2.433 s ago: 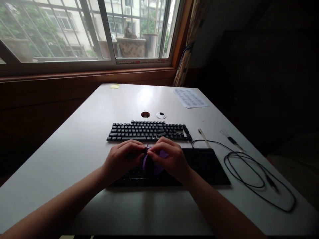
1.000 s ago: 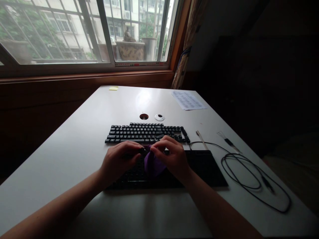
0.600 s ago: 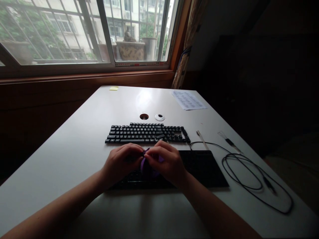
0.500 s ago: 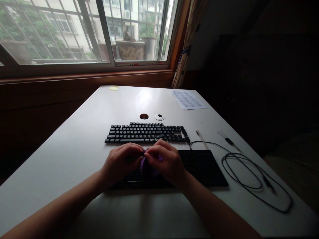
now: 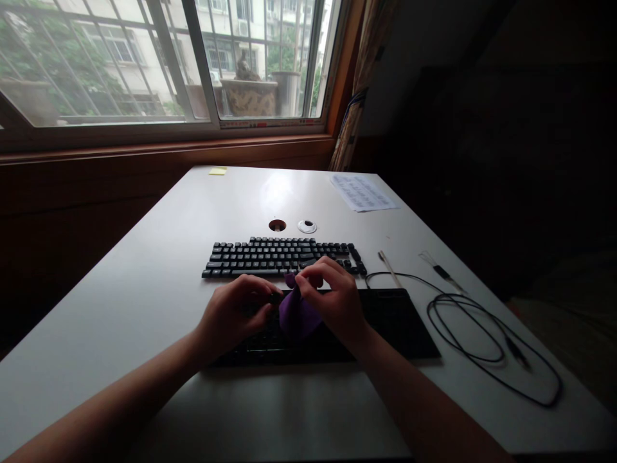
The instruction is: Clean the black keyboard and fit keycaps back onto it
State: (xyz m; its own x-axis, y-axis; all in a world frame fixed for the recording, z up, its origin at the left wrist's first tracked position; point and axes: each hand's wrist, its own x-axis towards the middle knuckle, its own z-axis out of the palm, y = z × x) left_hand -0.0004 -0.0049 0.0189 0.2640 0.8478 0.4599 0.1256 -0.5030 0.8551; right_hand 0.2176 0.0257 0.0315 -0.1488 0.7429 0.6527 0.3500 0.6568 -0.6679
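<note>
My right hand (image 5: 335,296) pinches a purple cloth (image 5: 299,315), which hangs from its fingertips over the dark keyboard base (image 5: 395,325). Between the thumb and fingers of my left hand (image 5: 238,305) is a small dark keycap (image 5: 276,297), mostly hidden and shadowed. The base lies flat under both hands, its middle covered by them and the cloth. Just beyond, loose black keycaps (image 5: 260,257) are laid out in keyboard order on the white table (image 5: 144,289).
Right of the base lie a coiled black cable (image 5: 436,321), a thin brush (image 5: 389,267) and a wire keycap puller (image 5: 441,271). Farther back are printed papers (image 5: 365,193), a yellow sticky note (image 5: 217,171), a round cable hole (image 5: 277,226) and its white cover (image 5: 307,226).
My right hand has moved slightly up and to the right with the cloth, away from my left hand. The cloth now hangs more in view, and my left hand stays nearly still.
</note>
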